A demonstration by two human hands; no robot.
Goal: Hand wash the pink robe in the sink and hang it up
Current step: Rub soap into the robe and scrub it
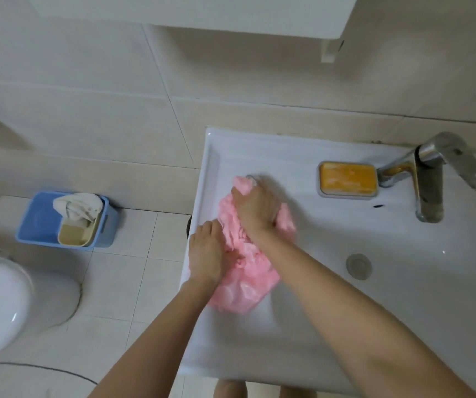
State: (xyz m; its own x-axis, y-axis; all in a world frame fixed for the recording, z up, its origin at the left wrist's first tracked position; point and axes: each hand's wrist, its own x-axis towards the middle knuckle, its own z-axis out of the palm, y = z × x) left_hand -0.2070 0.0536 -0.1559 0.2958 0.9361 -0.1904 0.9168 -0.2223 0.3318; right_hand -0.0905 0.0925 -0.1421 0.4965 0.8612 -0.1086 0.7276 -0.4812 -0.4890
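Both arms are bare and reach in from the 6 o'clock edge toward the white sink (231, 349), the right forearm slanting up from 5 o'clock and the left from 7 o'clock. The right hand (255, 208) is knuckles-up and clenched round a bunch of the pink robe (245, 271), and a tuft of fabric pokes out past the fist at 12 o'clock. The left hand (205, 252) lies back-up on the robe's 9 o'clock edge, just beside the sink's side rim. Its fingers are tucked out of sight, so I cannot tell whether it grasps the cloth or only presses it. The robe is a crumpled wad on the 9 o'clock side of the basin, resting on the porcelain. Its long axis runs roughly from 12 to 6 o'clock, the far end under the right fist and the wider near end pointing back at the person. A steel drain (359, 265) sits at 3 o'clock of the robe, apart from it. A dish with an orange soap bar (347, 179) stands at 2 o'clock, with the chrome faucet (429, 179) just beside it at 3 o'clock. On the tiled floor at 9 o'clock is a blue basket (38, 225) holding a pale cloth, and a white toilet (7, 297) is at 8 o'clock.
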